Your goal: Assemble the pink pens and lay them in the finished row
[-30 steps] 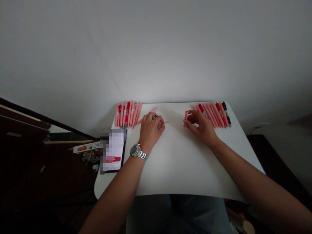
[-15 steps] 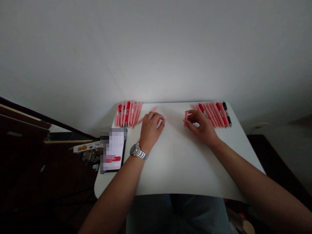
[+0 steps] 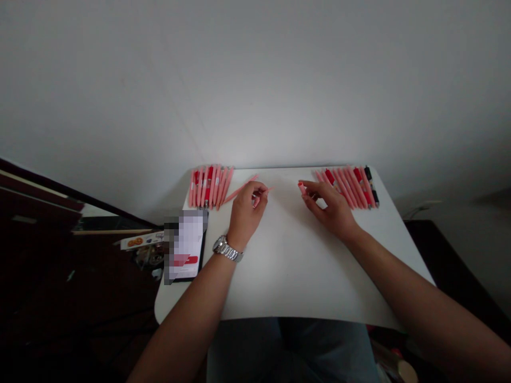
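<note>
On the white table my left hand, a watch on its wrist, pinches a thin pink pen piece whose tip pokes out to the right. A long pink pen lies just left of that hand, slanting up toward the back. My right hand is closed on a short pink pen cap at its fingertips. Both hands hover near the table's far half, a hand's width apart.
A row of several pink and red pens lies at the back left corner. Another row of pink, red and black pens lies at the back right, beside my right hand. A phone rests on the left edge. A grey wall stands behind.
My left hand lifted a little and moved back with the thin piece. My right hand turned the pink cap from upright to a slant, nearer the left hand.
</note>
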`<control>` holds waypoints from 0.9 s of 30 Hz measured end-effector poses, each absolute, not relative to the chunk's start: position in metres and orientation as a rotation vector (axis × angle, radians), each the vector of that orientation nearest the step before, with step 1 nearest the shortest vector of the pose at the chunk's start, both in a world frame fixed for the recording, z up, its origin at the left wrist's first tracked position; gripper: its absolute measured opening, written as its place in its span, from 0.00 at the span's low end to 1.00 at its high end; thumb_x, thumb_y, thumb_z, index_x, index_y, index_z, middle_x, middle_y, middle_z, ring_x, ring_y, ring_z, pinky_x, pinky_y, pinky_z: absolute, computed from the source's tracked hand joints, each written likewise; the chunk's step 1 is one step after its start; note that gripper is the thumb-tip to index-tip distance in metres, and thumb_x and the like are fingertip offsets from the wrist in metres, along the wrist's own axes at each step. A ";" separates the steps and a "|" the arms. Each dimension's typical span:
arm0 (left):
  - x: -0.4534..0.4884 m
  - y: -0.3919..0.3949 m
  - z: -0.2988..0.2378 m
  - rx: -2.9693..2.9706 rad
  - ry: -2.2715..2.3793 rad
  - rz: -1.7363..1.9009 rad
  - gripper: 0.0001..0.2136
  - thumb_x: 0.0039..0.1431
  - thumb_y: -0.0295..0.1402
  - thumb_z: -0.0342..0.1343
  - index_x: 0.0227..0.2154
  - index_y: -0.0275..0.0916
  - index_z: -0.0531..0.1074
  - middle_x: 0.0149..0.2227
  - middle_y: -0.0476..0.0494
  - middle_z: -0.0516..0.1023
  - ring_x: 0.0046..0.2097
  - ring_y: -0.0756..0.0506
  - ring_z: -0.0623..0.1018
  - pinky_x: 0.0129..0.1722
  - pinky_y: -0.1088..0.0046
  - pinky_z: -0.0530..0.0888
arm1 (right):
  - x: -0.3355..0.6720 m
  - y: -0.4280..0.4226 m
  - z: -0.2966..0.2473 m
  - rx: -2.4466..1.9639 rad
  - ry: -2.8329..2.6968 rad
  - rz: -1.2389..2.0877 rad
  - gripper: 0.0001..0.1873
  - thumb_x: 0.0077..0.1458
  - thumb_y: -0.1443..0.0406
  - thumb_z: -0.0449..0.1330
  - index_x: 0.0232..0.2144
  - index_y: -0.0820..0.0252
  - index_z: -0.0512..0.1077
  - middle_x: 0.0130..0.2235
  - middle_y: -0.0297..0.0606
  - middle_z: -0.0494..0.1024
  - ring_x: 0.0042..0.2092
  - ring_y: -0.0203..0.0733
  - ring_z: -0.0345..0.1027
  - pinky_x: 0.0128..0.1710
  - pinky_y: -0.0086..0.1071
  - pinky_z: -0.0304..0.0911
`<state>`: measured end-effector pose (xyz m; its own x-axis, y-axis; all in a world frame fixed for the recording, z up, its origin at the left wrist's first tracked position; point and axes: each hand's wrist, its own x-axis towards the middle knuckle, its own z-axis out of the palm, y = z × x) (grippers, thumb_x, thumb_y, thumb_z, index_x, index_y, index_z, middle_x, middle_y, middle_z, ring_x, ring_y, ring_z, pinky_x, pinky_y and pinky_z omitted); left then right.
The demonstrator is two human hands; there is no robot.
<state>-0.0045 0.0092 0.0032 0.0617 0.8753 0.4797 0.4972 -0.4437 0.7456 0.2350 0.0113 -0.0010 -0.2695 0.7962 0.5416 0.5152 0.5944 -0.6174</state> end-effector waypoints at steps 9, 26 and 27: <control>-0.004 0.009 0.004 1.977 1.336 1.352 0.04 0.67 0.28 0.54 0.41 0.41 0.73 0.40 0.46 0.79 0.42 0.48 0.77 0.43 0.70 0.73 | 0.235 0.012 -0.003 -1.056 -1.944 0.385 0.11 0.64 0.60 0.61 0.48 0.54 0.73 0.36 0.38 0.78 0.35 0.41 0.72 0.36 0.37 0.71; -0.002 0.007 0.007 1.968 1.276 1.364 0.04 0.68 0.32 0.56 0.42 0.41 0.74 0.40 0.46 0.80 0.41 0.49 0.78 0.42 0.70 0.74 | 0.234 0.011 0.002 -1.060 -2.107 0.283 0.11 0.66 0.63 0.58 0.47 0.54 0.77 0.38 0.41 0.78 0.36 0.43 0.72 0.37 0.38 0.70; -0.001 0.007 0.006 1.963 1.274 1.357 0.04 0.67 0.32 0.56 0.42 0.42 0.74 0.40 0.46 0.80 0.41 0.49 0.78 0.42 0.70 0.74 | 0.234 0.011 0.003 -1.062 -2.111 0.285 0.11 0.66 0.63 0.58 0.47 0.54 0.78 0.38 0.41 0.78 0.36 0.43 0.72 0.37 0.39 0.70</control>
<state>-0.0013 0.0065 0.0062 0.0973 0.8633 0.4952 0.4396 -0.4837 0.7569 0.2336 0.0113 0.0026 -0.3807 0.7647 0.5199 0.5994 0.6322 -0.4909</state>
